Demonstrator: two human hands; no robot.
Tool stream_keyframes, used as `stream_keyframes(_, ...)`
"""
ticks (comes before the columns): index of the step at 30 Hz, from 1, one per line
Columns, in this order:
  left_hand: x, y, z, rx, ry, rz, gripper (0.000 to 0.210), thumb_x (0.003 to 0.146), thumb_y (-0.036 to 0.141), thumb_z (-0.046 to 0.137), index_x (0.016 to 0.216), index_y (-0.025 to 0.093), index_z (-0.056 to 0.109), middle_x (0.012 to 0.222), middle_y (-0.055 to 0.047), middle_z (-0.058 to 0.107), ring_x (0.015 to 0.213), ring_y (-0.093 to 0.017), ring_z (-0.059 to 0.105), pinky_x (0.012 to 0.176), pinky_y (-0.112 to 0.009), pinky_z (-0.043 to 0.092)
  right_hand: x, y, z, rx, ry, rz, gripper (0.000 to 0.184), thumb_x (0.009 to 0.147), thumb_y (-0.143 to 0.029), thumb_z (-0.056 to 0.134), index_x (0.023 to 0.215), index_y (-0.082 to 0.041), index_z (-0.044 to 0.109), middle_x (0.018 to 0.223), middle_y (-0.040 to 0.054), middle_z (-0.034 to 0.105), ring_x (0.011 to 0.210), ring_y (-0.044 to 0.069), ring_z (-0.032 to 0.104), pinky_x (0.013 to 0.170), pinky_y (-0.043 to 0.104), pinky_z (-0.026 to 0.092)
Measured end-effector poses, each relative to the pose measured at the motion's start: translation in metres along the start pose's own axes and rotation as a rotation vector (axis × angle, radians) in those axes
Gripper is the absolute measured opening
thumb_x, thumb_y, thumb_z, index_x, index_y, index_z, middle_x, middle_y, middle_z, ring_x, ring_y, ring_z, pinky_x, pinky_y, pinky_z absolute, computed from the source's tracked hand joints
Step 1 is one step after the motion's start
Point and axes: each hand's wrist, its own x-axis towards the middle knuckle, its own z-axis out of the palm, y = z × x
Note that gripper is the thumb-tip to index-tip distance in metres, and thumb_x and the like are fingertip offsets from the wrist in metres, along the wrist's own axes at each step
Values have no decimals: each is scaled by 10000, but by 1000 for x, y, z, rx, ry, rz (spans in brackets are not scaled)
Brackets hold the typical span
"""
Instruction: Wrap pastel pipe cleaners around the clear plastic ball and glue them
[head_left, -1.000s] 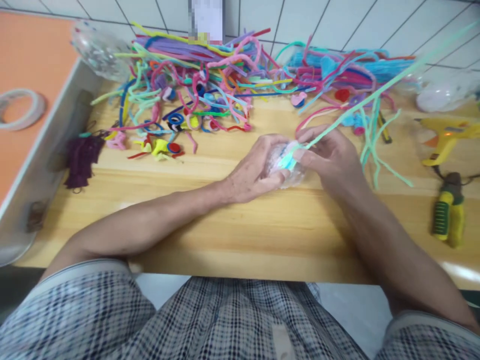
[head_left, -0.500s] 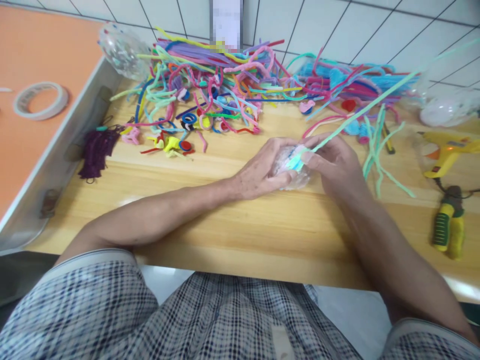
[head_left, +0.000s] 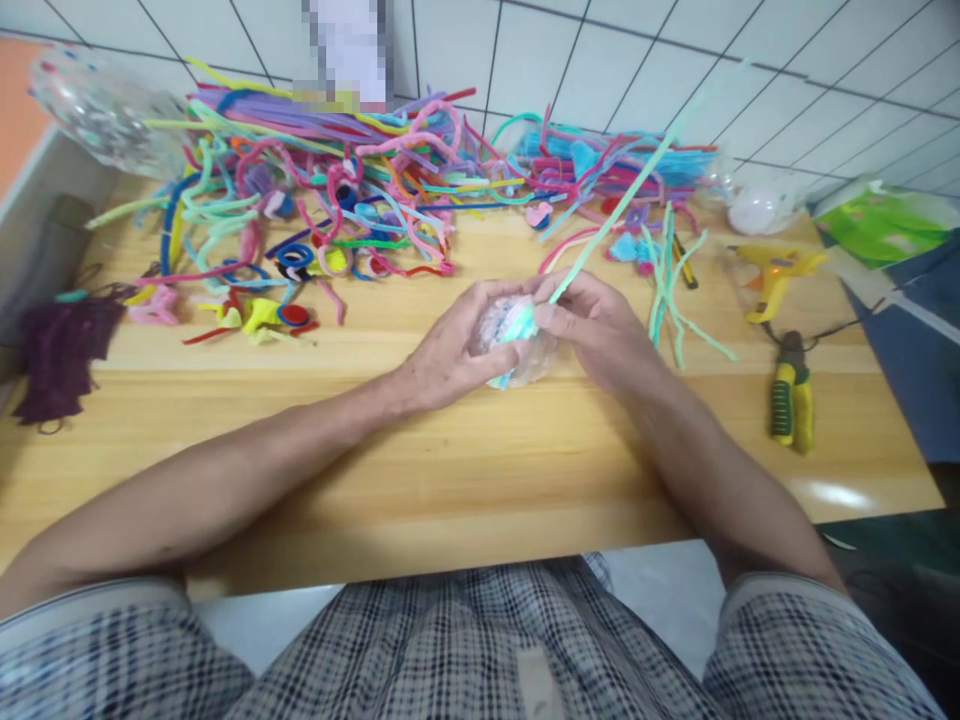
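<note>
My left hand (head_left: 457,340) is curled round a clear, bumpy plastic ball (head_left: 536,368), its thumb pressing on the front. Pastel pipe cleaners (head_left: 517,322) in mint, pink and blue lie across the ball's face. With thumb and fingers, my right hand (head_left: 592,325) pinches a mint green pipe cleaner (head_left: 626,200) at the ball's right side. Its long free end points up and to the right, towards the tiled wall. My fingers cover part of the ball.
Piled pipe cleaners (head_left: 315,130) line the back of the wooden table (head_left: 450,480). Loose mint pipe cleaners (head_left: 666,285) lie right of my hands. Farther right are a yellow glue gun (head_left: 772,270) and green-yellow pliers (head_left: 792,400). A purple tassel bundle (head_left: 64,350) sits at left.
The view has swung right, so the table's things appear farther left and a green packet shows at right. Both hands stay at the ball, where the pastel strands now run more steeply.
</note>
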Motion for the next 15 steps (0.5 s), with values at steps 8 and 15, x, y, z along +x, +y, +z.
stream_keyframes(8,-5,-6,4,51,96,23,645,1018,552,758,1531,238,526,1493,-157,652,1399,-325,660,1236,-517,546,1,-1,-2,-4,32,4,420,747,-552,996,871,-258,723,1172,32,769,1041,220,707,927,382,601)
stream_keyframes(15,-5,-9,4,102,99,48,632,1034,589,742,1530,259,530,1465,-147,654,1377,-331,656,1218,-534,548,3,2,-1,-12,74,-11,396,734,-541,1002,842,-262,742,1120,13,779,951,191,683,862,351,586)
